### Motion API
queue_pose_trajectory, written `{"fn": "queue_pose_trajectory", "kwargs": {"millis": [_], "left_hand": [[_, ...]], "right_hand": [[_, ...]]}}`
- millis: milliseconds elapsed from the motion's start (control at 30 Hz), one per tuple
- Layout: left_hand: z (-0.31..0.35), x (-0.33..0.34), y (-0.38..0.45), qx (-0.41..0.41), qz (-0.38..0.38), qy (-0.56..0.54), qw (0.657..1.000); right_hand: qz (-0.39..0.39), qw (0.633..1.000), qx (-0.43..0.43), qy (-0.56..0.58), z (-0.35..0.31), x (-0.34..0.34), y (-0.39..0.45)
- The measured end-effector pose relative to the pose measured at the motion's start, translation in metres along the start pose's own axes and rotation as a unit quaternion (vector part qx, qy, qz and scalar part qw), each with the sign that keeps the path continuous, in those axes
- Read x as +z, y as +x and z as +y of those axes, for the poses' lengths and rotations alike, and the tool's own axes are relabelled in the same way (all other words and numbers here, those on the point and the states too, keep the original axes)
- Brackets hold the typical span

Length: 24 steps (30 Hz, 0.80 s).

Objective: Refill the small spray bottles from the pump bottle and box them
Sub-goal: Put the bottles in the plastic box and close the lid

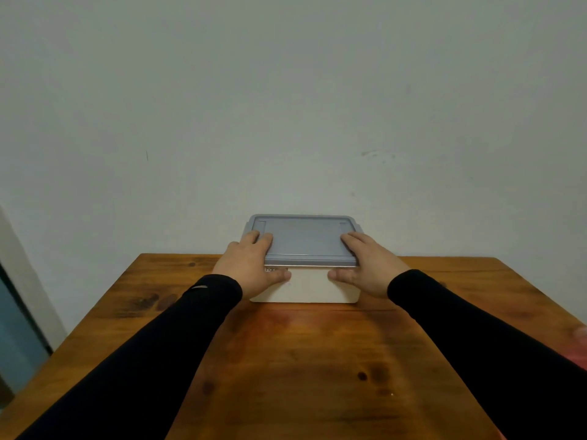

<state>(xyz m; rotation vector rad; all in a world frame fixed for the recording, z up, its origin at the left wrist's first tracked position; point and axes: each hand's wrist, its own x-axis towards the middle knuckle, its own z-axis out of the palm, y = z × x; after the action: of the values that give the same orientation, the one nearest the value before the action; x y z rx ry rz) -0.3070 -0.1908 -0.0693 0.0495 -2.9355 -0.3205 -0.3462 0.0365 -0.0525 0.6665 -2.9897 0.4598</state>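
At the centre of the frame, against the pale wall, a white storage box sits at the far edge of a wooden table, closed by a grey-blue lid. Both hands grip the box at its near corners. The left hand lays its fingers over the lid's left side while its thumb presses the white front wall below the rim, so the hand clamps lid and box together. The right hand mirrors this on the right side, fingers lying on the lid and thumb against the front wall. Black sleeves run from the lower corners of the frame up to the wrists. The closed lid hides whatever the box contains. A door frame edge shows at the far left.
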Motion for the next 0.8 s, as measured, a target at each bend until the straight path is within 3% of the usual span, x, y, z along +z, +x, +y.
{"fn": "queue_pose_trajectory", "kwargs": {"millis": [533, 800], "left_hand": [[0.000, -0.001, 0.007, -0.005, 0.001, 0.034, 0.999], [0.010, -0.036, -0.023, -0.023, 0.019, 0.040, 0.999]], "right_hand": [[-0.004, 0.998, 0.008, -0.062, -0.002, 0.001, 0.010], [0.013, 1.000, 0.008, -0.018, -0.013, -0.023, -0.026]]}}
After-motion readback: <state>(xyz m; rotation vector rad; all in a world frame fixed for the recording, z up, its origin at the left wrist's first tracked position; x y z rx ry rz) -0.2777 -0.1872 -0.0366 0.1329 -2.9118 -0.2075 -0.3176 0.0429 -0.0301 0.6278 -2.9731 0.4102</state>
